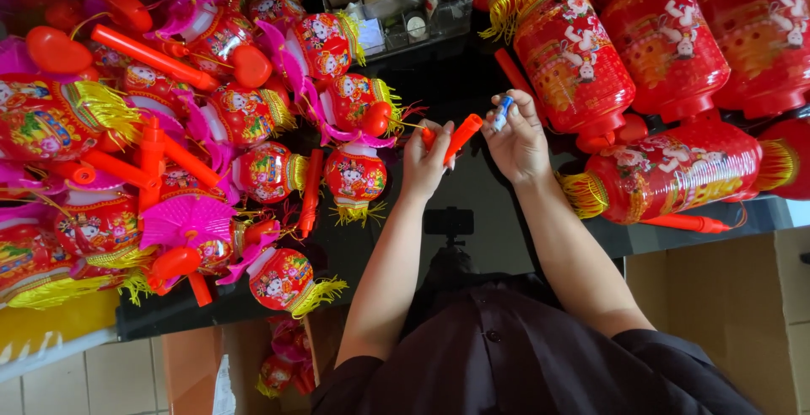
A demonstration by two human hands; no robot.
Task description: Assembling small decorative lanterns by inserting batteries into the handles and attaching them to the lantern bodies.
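- The left hand (pixel 426 160) pinches one orange plastic handle (pixel 461 137) between thumb and fingers, holding it tilted above the black tabletop (pixel 472 196).
- The right hand (pixel 518 141), just beside it, grips one small blue-and-white cylinder (pixel 501 114) in its fingertips, close to the handle's upper end.
- To the left lies a heap of small red lanterns (pixel 355 172) with yellow tassels, well over ten, mixed with loose orange handles and one open pink fan (pixel 187 218).
- To the right lie about six large red lanterns (pixel 574 65); an exact count cannot be told.
- One clear plastic organiser (pixel 381 2) stands at the far edge.
- Cardboard boxes (pixel 734 297) stand on a pale tiled floor (pixel 93 377) below the table.
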